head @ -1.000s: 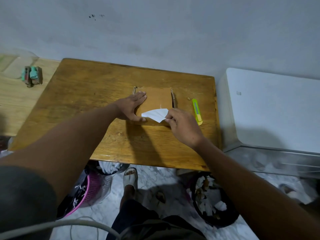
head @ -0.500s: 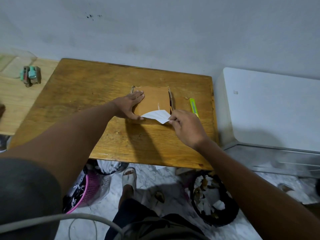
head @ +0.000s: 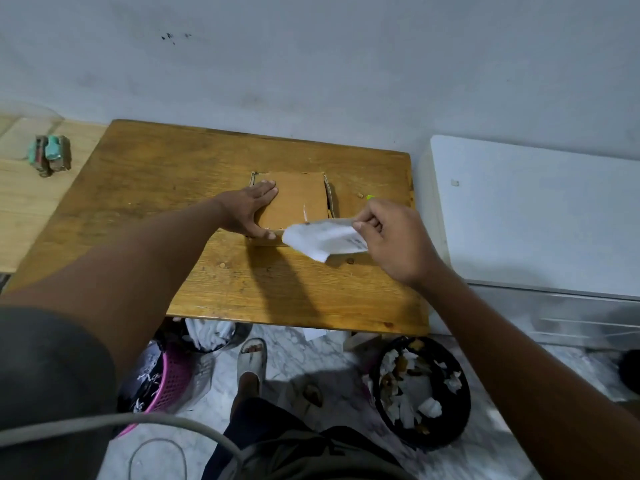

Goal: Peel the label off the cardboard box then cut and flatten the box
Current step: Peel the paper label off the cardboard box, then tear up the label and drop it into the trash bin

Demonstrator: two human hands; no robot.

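A small brown cardboard box [head: 294, 199] lies on the wooden table [head: 173, 188]. My left hand [head: 251, 211] presses flat on the box's left side, fingers spread along its top and near edge. My right hand [head: 391, 237] pinches a white paper label [head: 323, 239] that hangs curled off the box's near right corner; whether it still touches the box I cannot tell. Only the green-yellow tip of a utility knife [head: 370, 197] shows behind my right hand.
A white appliance [head: 536, 209] stands right of the table. Under the table edge sit a pink basket [head: 166, 379] and a black bin of paper scraps [head: 420, 389]. My sandalled foot [head: 252, 358] is on the marble floor. A small green object [head: 50, 155] rests on the left bench.
My right hand has pulled the label rightward and up, away from the box top, which now shows bare brown. My left hand stays pressing the box.
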